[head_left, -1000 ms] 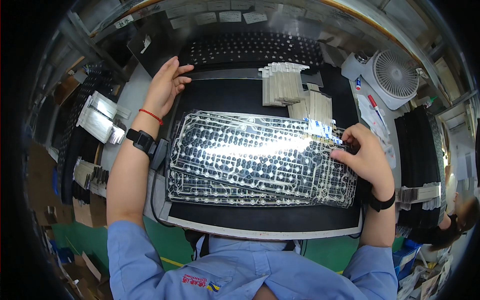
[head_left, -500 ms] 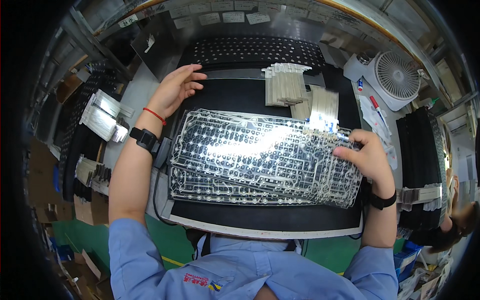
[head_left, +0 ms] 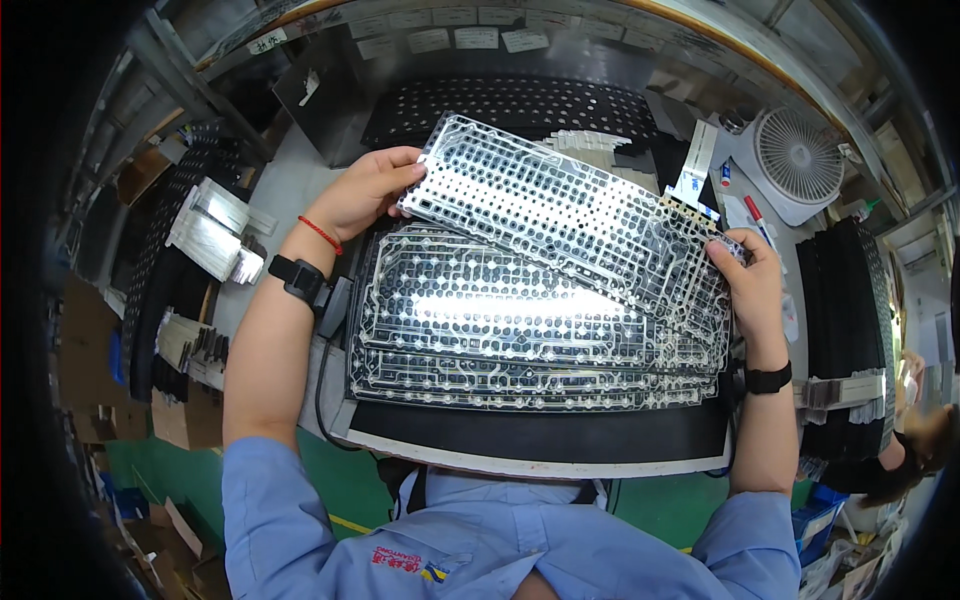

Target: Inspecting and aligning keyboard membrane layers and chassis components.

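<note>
My left hand pinches the upper left corner of a clear keyboard membrane sheet printed with silver circuit lines and dots. My right hand grips its right end, thumb on top. The sheet is raised and tilted, its left end higher. A pale flat tail with blue marks sticks up from its upper right edge. Below lies a pile of similar membrane sheets, slightly fanned, with light glaring off it. Behind the raised sheet, pale strips show only in part.
The sheets lie on a black mat. A white fan and a red marker are at the right. Black stacked sheets stand further right, near another person. Silvery strips lie at the left.
My left hand, empty and raised before, now holds the sheet's left corner. The sheet's left side has risen away from the pile; its tail has swung up and right.
</note>
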Available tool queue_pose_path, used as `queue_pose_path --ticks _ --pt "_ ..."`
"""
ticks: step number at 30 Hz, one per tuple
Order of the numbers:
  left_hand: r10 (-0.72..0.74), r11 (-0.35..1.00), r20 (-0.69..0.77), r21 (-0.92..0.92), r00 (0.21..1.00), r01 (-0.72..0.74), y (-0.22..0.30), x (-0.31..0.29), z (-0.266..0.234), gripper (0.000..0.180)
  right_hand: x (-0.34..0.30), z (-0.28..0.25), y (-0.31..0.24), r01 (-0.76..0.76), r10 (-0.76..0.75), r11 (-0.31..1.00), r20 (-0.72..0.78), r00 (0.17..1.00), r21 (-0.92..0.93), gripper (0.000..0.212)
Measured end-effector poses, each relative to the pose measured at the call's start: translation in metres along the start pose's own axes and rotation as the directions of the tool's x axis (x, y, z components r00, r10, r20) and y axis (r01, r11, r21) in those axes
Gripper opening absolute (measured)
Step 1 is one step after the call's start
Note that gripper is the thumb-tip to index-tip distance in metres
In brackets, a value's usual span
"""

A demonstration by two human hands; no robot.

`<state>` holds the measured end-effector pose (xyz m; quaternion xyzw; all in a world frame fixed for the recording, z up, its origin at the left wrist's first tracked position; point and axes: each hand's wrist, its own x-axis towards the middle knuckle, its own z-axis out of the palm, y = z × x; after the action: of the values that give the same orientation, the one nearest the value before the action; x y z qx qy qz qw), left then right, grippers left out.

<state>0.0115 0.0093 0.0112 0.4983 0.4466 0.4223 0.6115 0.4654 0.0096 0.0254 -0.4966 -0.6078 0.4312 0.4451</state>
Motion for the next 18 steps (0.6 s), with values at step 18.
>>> queue_pose_path --ticks 18 --pt "0.085 0.996 -0.179 0.006 0.98 -0.085 -0.008 0.007 -0.014 0.021 0.003 0.0 0.008 -0.028 0.032 0.982 -0.017 0.999 0.188 0.021"
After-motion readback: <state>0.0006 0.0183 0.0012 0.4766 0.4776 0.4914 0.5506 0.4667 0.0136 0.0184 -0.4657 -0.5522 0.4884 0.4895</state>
